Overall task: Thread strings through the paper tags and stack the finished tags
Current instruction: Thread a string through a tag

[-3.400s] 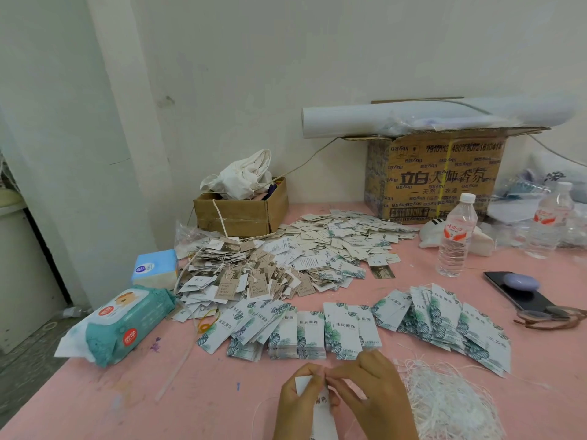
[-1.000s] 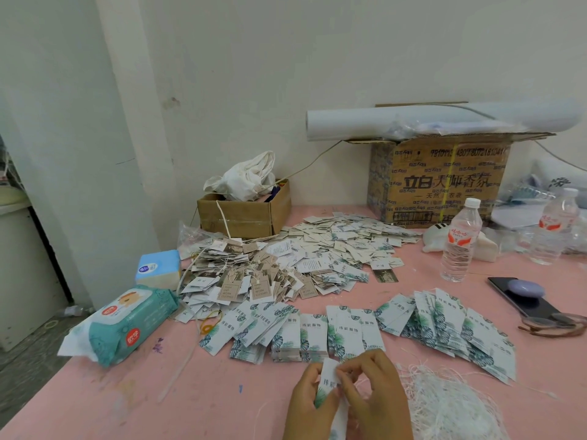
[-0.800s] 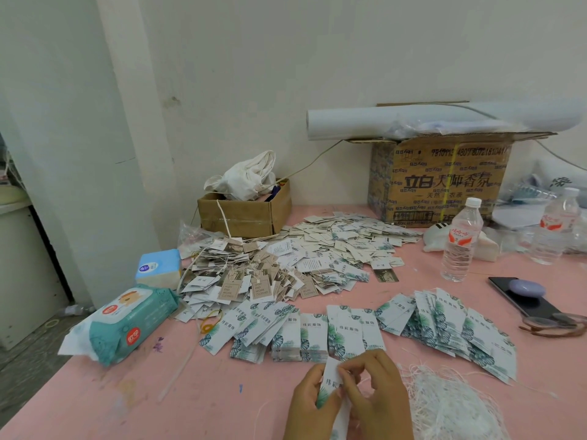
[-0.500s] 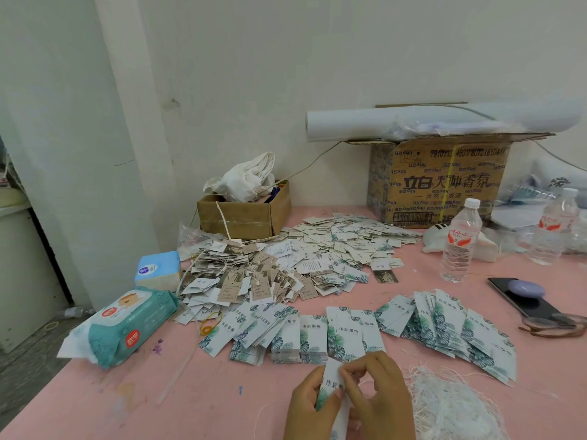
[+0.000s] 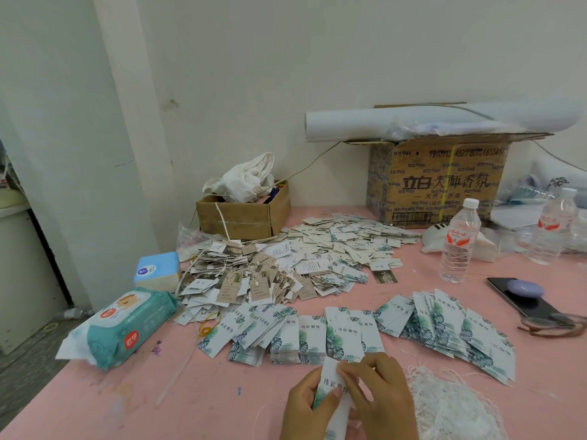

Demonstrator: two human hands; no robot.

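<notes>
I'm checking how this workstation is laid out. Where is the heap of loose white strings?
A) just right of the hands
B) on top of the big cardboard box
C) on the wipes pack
A: the strings lie heaped just right of the right hand, which together with the left hand holds a tag.

Bare bench (image 5: 197,404) open front-left, past wipes pack (image 5: 127,325). Straight ahead: fanned tag row (image 5: 317,335), heaped tags (image 5: 333,249) behind. Right: string tangle (image 5: 454,404). Small bare patch between heaped tags and bottle (image 5: 459,246).
</notes>
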